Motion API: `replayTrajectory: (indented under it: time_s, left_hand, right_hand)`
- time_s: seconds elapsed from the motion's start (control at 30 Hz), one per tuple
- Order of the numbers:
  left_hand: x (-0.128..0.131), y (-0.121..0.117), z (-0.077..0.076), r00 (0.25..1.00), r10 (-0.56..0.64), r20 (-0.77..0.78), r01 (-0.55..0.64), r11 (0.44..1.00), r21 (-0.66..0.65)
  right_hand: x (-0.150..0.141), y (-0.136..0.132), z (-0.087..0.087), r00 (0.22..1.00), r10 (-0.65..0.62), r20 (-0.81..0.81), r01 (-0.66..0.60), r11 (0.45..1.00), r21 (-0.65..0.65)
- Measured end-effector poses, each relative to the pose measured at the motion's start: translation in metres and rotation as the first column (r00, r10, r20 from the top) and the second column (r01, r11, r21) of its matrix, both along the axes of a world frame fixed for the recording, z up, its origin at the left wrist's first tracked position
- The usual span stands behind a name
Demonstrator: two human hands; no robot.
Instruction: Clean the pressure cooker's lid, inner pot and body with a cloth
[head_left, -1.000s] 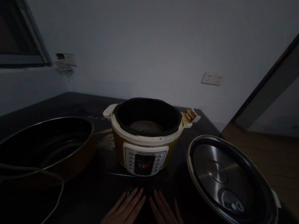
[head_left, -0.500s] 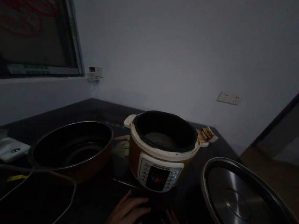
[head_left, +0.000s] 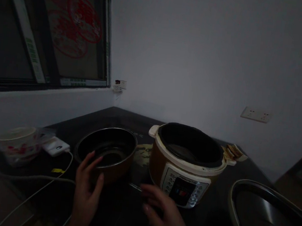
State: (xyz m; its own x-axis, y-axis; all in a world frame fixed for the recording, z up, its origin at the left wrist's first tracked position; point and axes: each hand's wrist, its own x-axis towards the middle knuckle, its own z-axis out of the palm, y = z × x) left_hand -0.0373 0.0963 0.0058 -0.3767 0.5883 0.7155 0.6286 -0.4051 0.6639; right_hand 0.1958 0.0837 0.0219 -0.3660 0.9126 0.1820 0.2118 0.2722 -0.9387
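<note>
The pot [head_left: 119, 170] is seen just beyond the left hand [head_left: 85, 196], perhaps touched; the right hand [head_left: 165, 212] is held to its right, both unclenched.

On a dark tabletop [head_left: 124, 216], a person's left hand [head_left: 85, 196] is raised with fingers spread before the near side of a dark round pot [head_left: 113, 152]; in this dim light, whether the fingertips touch its rim is hard to tell. The right hand [head_left: 164, 213], fingers loosely bent, hovers before a lidless electric cooker [head_left: 184, 172], near its control panel [head_left: 184, 186]. The cooker stands upright to the pot's right. Farther right, a round lid [head_left: 269, 223] lies with its metal inner side showing. At left are a red-patterned bowl [head_left: 18, 146], a white device [head_left: 56, 147] and a pale cord [head_left: 39, 190].
</note>
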Motion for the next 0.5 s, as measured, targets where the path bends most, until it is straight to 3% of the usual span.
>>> replayTrajectory:
  time_s: [0.07, 0.13, 0.2, 0.27, 0.4, 0.5]
  left_hand:
    - [-0.018, 0.006, 0.009, 0.998, 0.055, -0.001, -0.055, 0.998, 0.029]
    - [-0.04, 0.016, 0.016, 0.997, 0.072, 0.031, -0.072, 0.997, 0.024]
    - [-0.063, 0.031, 0.02, 0.986, 0.051, 0.156, -0.052, 0.999, 0.004]
    - [-0.086, 0.048, 0.021, 0.9, -0.02, 0.436, 0.03, 0.999, -0.018]
    - [-0.119, 0.08, 0.019, 0.759, -0.056, 0.649, 0.111, 0.993, -0.043]
    - [-0.129, 0.094, 0.017, 0.621, -0.098, 0.778, 0.213, 0.976, -0.047]
  right_hand:
    - [-0.032, 0.026, 0.006, 0.978, -0.032, -0.205, 0.02, 0.998, -0.064]
    - [-0.062, 0.057, 0.006, 0.894, -0.198, -0.402, 0.145, 0.977, -0.159]
    - [-0.087, 0.087, 0.002, 0.851, -0.295, -0.435, 0.227, 0.953, -0.201]
    - [-0.107, 0.113, -0.003, 0.817, -0.369, -0.443, 0.283, 0.926, -0.25]
    - [-0.132, 0.149, -0.011, 0.75, -0.463, -0.473, 0.363, 0.885, -0.291]
    - [-0.141, 0.163, -0.019, 0.71, -0.495, -0.5, 0.39, 0.869, -0.306]
